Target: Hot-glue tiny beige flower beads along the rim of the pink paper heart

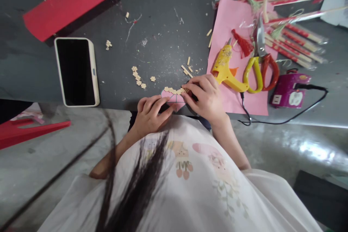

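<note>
A small pink paper piece (172, 98) with dark drawn lines lies at the table's near edge. A curved row of tiny flower-shaped wooden pieces (174, 91) runs along its far edge. My left hand (152, 111) rests with fingers apart on the paper's left and near side. Thumb and forefinger of my right hand (203, 94) close on a flower-shaped wooden piece at the row's right end, which the fingertips partly hide. Left of the paper lie a second curved row of flower pieces (138, 78) and one single flower piece (152, 79).
On a pink sheet (217, 25) at right are a yellow glue gun (224, 69), scissors (261, 47) and a red tassel (243, 43). Behind are wrapped chopsticks (296, 38). A purple power adapter (290, 88) sits right. Short sticks (187, 71), a phone (76, 72) and a red box (70, 3) also lie here.
</note>
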### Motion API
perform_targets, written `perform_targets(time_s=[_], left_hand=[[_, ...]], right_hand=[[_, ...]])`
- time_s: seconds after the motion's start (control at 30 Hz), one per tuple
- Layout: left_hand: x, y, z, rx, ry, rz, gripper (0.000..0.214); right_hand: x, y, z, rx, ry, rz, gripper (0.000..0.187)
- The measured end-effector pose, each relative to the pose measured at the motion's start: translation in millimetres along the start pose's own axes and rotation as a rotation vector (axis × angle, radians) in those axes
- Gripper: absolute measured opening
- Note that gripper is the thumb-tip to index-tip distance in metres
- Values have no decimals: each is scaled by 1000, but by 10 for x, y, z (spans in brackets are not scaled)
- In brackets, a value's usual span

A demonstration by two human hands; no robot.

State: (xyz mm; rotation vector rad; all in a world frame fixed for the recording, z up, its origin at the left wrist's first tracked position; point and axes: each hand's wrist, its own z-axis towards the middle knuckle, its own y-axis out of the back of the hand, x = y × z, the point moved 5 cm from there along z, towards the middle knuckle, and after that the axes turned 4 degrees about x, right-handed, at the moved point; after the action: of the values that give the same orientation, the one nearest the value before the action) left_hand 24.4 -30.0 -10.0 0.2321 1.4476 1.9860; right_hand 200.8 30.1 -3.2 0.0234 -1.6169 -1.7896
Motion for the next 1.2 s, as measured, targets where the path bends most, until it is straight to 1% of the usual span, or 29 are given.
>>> perform_targets(time_s=[0.3,0.43,0.6,0.7,0.87,1.07,1.2], left_hand=[[21,-38,-41,22,21,-28,26],[0,-17,-15,12,1,3,23],[-6,11,20,-14,13,10,19],[-10,3,7,-11,-5,7,20],[-1,-9,-6,18,10,-4,28],[1,-17,-21,4,16,-2,22],[10,-30,-40,3,9,-19,23]], right_hand=[[16,7,1,-34,24,-14,15],[4,-3,-6,-23,17,-5,14],[-23,-21,-22,10,0,34,15],[-19,-19,-27,23,6,30,15],[3,-2,-24,12,7,-5,15],[5,-15,-13,23,-9,-12,16],[1,-19,-4,29,-18,-13,16]])
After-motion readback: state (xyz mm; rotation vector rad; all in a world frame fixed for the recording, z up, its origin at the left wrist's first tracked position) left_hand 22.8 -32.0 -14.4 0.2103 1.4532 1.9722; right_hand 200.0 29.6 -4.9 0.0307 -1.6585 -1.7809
